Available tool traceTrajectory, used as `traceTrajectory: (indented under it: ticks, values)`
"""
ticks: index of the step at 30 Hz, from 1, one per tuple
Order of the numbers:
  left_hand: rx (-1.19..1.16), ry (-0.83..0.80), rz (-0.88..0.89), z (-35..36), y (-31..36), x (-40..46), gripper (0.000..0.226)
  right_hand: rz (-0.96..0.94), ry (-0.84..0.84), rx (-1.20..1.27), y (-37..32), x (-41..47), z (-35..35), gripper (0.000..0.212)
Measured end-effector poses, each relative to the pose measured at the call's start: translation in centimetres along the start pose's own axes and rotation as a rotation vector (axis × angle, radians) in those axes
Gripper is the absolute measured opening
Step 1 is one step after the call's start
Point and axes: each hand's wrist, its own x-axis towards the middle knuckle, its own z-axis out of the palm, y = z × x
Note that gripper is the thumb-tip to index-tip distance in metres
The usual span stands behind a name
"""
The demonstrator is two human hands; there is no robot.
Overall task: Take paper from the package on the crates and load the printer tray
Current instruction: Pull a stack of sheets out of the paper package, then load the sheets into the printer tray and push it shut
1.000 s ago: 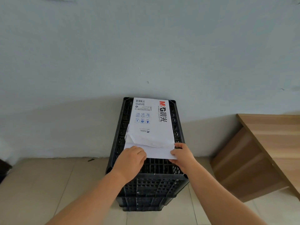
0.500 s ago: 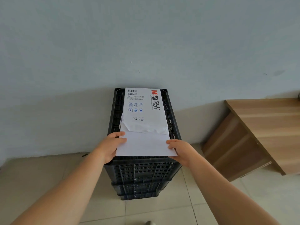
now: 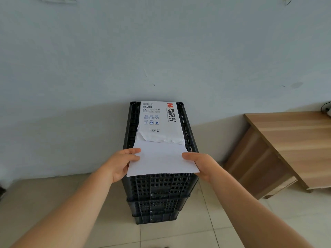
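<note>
Left hand [image 3: 119,162] and right hand [image 3: 200,164] pinching opposite edges of white paper [image 3: 161,159], half out of torn package [image 3: 160,120] atop stacked crates [image 3: 157,187].

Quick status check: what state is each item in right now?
Paper package: torn open at near end, lying on the crates.
Paper stack: partly pulled out, overhanging.
Left hand: grip on stack's left edge.
Right hand: grip on right edge.
Crates: stacked.

Your stacked black perforated plastic crates [image 3: 157,190] stand on beige floor tiles [image 3: 53,197]; white printed paper package [image 3: 159,120] lies flat on top.
</note>
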Motion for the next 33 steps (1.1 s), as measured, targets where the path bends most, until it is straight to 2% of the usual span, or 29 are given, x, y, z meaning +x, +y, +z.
traceTrajectory:
  ticks: [5, 8, 11, 14, 18, 23, 27, 33]
  values:
    - [0.011, -0.019, 0.047, 0.4, -0.1, -4.3, 0.023, -0.052, 0.017, -0.052, -0.3, -3.7, -0.6, 0.011]
    - [0.029, -0.006, 0.080, 0.6, -0.1, -6.5, 0.017, -0.045, 0.007, -0.073, -0.8, -6.0, -1.0, 0.016]
    - [0.049, 0.010, 0.109, 0.8, 0.1, -8.8, 0.017, -0.095, -0.046, -0.117, -0.9, -8.4, -1.4, 0.012]
    - [0.068, 0.027, 0.165, 1.5, 0.3, -10.7, 0.024, -0.228, -0.079, -0.220, -0.3, -9.9, -2.4, 0.019]
    - [0.146, 0.063, 0.293, 3.7, 0.6, -13.4, 0.029, -0.375, -0.081, -0.236, -0.4, -11.6, -4.3, 0.031]
    - [0.287, 0.113, 0.432, 8.6, 0.3, -15.3, 0.033, -0.486, -0.061, -0.098, -1.2, -14.1, -8.2, 0.033]
    - [0.408, 0.167, 0.555, 13.2, -0.5, -15.9, 0.037, -0.497, 0.013, 0.064, -0.7, -15.2, -11.8, 0.033]
    - [0.404, 0.087, 0.619, 20.0, -0.9, -15.0, 0.035, -0.504, 0.104, 0.156, -1.1, -15.8, -16.9, 0.032]
